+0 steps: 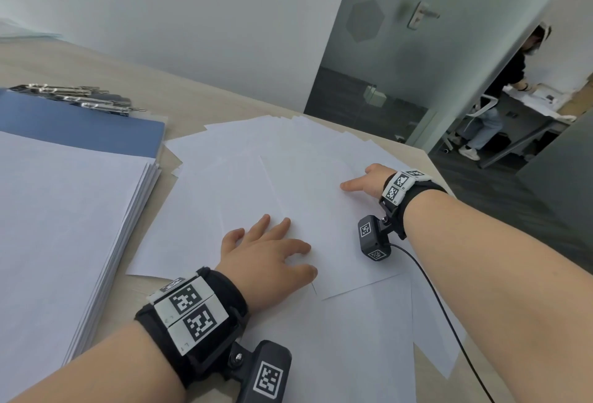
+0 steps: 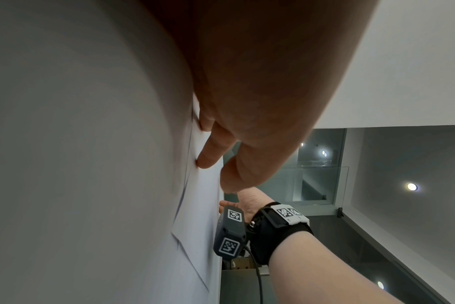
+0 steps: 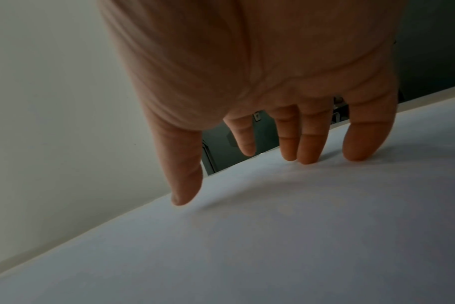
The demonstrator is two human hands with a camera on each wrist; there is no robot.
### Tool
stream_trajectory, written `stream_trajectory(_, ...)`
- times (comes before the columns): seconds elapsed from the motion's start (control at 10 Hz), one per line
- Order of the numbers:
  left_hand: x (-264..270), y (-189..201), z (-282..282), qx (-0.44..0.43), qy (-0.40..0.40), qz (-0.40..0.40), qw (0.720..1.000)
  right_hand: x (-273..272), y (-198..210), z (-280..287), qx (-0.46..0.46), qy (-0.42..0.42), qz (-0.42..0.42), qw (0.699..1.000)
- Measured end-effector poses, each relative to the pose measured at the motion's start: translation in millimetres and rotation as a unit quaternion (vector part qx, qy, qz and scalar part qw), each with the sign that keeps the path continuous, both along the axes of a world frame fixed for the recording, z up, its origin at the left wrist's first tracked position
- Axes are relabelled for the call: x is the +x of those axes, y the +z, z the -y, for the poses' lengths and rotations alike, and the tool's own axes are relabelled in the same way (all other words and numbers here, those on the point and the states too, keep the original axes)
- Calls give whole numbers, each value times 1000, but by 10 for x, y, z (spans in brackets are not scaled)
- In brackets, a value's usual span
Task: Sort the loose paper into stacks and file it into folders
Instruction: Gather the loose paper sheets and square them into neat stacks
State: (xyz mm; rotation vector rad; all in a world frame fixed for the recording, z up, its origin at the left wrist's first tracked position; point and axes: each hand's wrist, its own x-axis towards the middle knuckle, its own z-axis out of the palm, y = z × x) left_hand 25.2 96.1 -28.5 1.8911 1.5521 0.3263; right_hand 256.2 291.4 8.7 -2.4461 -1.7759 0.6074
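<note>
Both hands lie flat, fingers spread, on the loose paper (image 1: 288,178) fanned across the table (image 1: 192,94): left hand (image 1: 266,258) nearest, right hand (image 1: 369,182) farther out. Beside it sit a squared stack (image 1: 64,210) and blue folder (image 1: 80,126). Pressing unevenly could, I think, skid sheets over the table's edge.

A light wooden table (image 1: 205,94) stood against a plain white wall (image 1: 192,10). Right of the table hung a grey door (image 1: 378,59) with a metal handle (image 1: 420,15). Beyond that door, well apart from the table, a person in dark clothing (image 1: 510,78) bent over a white desk (image 1: 542,104).
</note>
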Motion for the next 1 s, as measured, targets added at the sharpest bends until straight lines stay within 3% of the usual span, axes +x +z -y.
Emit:
stream_trajectory(0.4, -5, -18, -2, 4, -1, 2, 1000, -29, -33, -139, -27, 0, 47, 999)
stream_trajectory(1.0, -1, -19, -5, 2, -3, 3, 1000, -128, -34, -96, -33, 14, 18, 999)
